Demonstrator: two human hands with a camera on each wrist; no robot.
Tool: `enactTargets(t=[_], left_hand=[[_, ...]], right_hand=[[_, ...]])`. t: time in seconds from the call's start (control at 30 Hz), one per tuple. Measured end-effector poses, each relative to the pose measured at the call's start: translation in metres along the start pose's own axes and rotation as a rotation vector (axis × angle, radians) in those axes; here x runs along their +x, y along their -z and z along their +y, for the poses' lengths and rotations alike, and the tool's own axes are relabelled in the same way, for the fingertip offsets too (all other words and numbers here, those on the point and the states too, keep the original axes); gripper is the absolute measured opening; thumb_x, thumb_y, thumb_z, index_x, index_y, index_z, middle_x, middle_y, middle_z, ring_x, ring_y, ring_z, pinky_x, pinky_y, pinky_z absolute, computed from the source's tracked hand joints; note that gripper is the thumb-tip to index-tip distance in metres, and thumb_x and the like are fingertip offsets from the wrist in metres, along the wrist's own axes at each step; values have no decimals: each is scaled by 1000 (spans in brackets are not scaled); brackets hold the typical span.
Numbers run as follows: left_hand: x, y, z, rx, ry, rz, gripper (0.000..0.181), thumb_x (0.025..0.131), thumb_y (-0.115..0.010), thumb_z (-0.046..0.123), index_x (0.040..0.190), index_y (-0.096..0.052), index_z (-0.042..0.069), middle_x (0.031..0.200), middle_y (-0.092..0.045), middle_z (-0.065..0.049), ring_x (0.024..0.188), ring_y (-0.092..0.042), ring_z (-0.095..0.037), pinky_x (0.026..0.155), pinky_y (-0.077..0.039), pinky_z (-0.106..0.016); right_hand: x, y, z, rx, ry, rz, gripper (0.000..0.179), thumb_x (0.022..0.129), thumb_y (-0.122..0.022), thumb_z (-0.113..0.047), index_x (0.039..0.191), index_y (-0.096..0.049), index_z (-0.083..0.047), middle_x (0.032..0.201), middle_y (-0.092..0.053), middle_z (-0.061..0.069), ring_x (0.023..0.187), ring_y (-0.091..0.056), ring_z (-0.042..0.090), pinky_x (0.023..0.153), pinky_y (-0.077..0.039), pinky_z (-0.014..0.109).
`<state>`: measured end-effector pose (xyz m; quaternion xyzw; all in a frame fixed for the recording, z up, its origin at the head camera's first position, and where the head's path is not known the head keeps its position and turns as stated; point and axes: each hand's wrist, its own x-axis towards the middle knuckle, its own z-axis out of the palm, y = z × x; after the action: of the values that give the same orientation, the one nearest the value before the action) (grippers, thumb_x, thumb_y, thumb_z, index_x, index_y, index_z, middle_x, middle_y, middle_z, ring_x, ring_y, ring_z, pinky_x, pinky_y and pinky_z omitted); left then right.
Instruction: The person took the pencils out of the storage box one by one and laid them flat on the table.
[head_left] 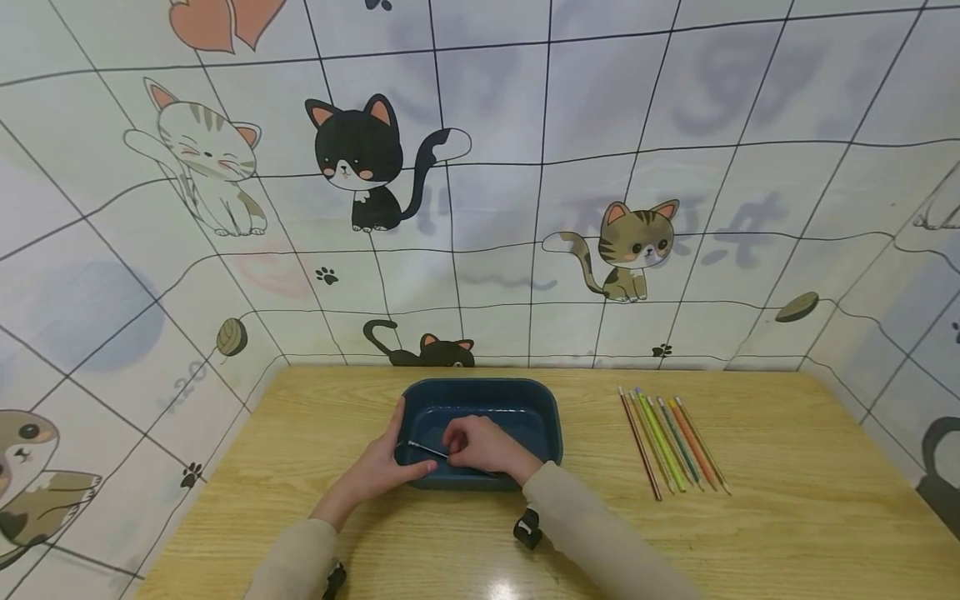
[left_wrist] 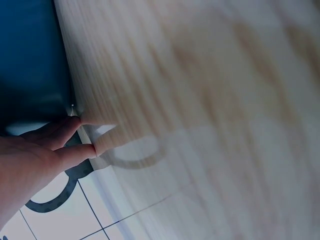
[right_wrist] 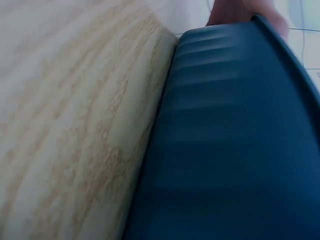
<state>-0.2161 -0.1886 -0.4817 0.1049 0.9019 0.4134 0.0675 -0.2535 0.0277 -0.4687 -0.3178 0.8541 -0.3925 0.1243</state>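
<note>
A dark blue rectangular tray (head_left: 480,385) sits on the table. My left hand (head_left: 375,467) holds its left end, with the thumb over the rim and the fingers along the outer wall; the left wrist view has the fingertips against that wall. Over the inside of the tray is my right hand (head_left: 487,446), its fingers curled and pinching a thin dark pencil (head_left: 427,450). The pencil slants across the tray floor, its pale end toward the left, and part of it is hidden under the hand. The right wrist view is mostly the tray's outer side (right_wrist: 215,135).
Several colored pencils (head_left: 663,442) lie side by side on the wooden table (head_left: 795,467), right of the tray. A cloth with cartoon cats (head_left: 495,250) stands behind the table and along its sides.
</note>
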Motion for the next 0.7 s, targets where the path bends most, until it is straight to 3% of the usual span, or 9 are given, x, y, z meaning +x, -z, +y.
enactTargets(t=[0.2, 0.7], left_hand=[[0, -2, 1, -11, 6, -14, 114, 81, -77, 41, 155, 3, 8, 150, -22, -33, 133, -33, -46, 105, -30, -57], [1, 0, -1, -10, 1, -24, 113, 82, -76, 39, 155, 4, 8, 154, -14, -29, 136, -29, -45, 106, -29, -56]], right_hand=[[4, -6, 2, -141, 2, 12, 14, 81, -75, -3, 91, -66, -6, 76, -60, -3, 67, -54, 8, 66, -47, 26], [5, -11, -2, -284, -123, 49, 13, 81, -75, -4, 89, -67, -10, 74, -58, -7, 65, -54, 9, 61, -47, 27]])
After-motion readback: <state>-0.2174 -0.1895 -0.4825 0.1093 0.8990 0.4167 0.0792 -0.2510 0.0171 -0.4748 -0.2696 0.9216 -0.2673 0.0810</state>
